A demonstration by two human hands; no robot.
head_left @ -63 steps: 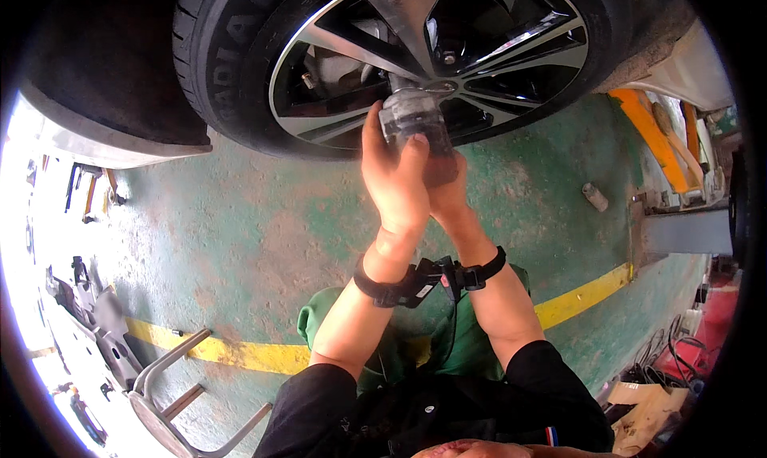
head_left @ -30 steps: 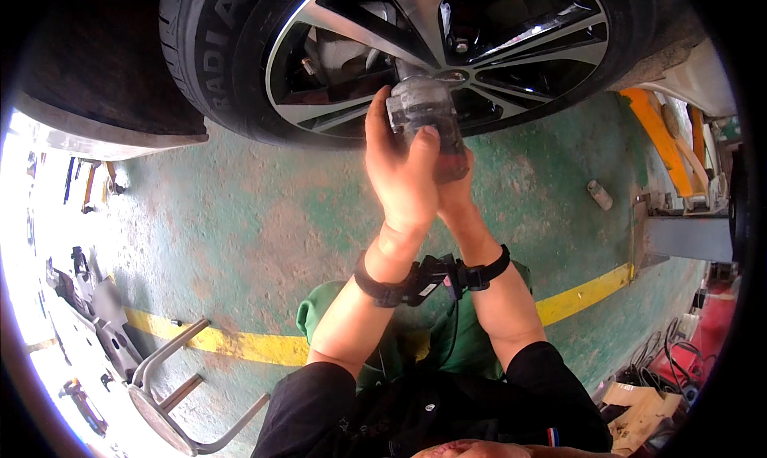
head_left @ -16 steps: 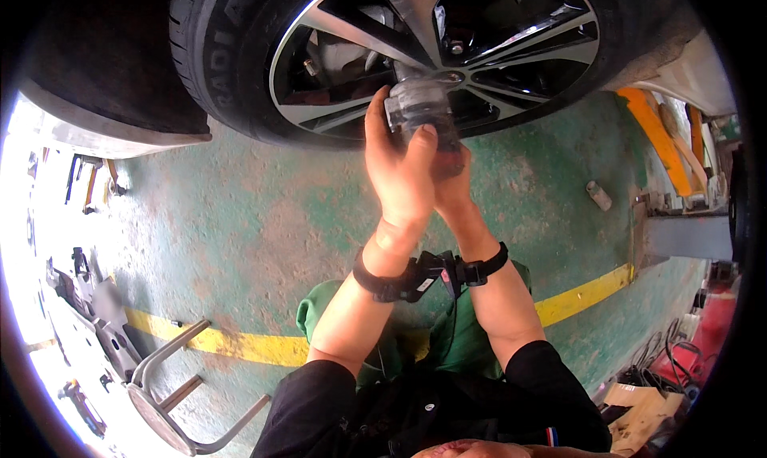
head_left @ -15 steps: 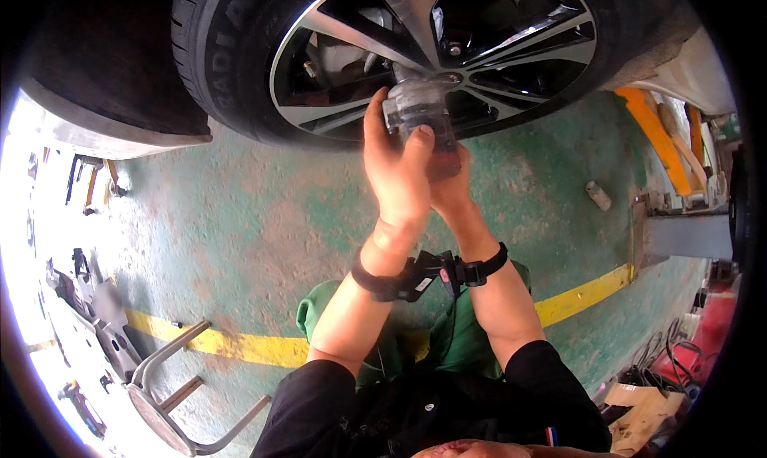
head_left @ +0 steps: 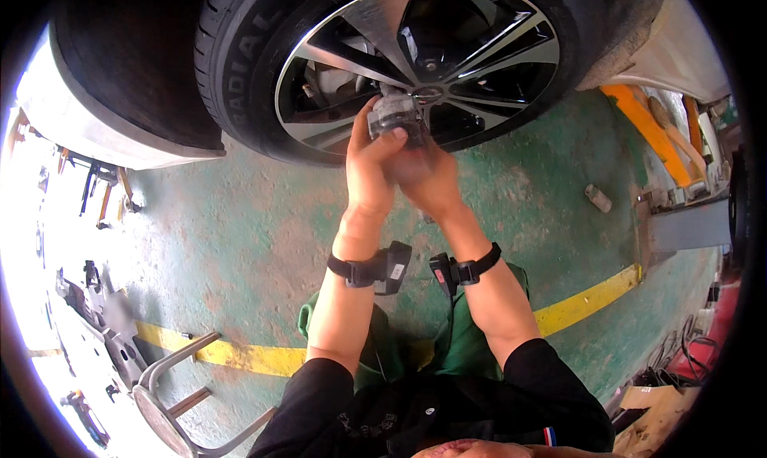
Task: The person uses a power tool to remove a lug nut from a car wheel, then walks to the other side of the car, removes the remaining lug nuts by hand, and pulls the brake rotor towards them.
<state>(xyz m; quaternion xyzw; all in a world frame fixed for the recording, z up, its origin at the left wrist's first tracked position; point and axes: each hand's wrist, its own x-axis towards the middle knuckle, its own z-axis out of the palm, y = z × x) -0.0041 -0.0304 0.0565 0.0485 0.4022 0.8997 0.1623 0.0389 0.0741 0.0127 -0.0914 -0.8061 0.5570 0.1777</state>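
Note:
My left hand is closed around a worn grey power tool, thumb across its body and fingers along its left side. My right hand is closed on the tool's lower part, which is smeared by motion. The tool's head is up against a car wheel with silver-and-black spokes, just left of the hub; what its tip engages is hidden. A black tyre surrounds the rim. Both my wrists carry black straps with small devices.
Green floor with a yellow stripe. A metal stool stands lower left, dark metal parts behind it. Right are an orange lift part, a grey post base, a small cylinder, and red equipment with cables.
The wheel, hands and tool now sit slightly lower and further left in view. My wrists have moved apart, separating the strapped devices, and the tool's lower part looks more blurred.

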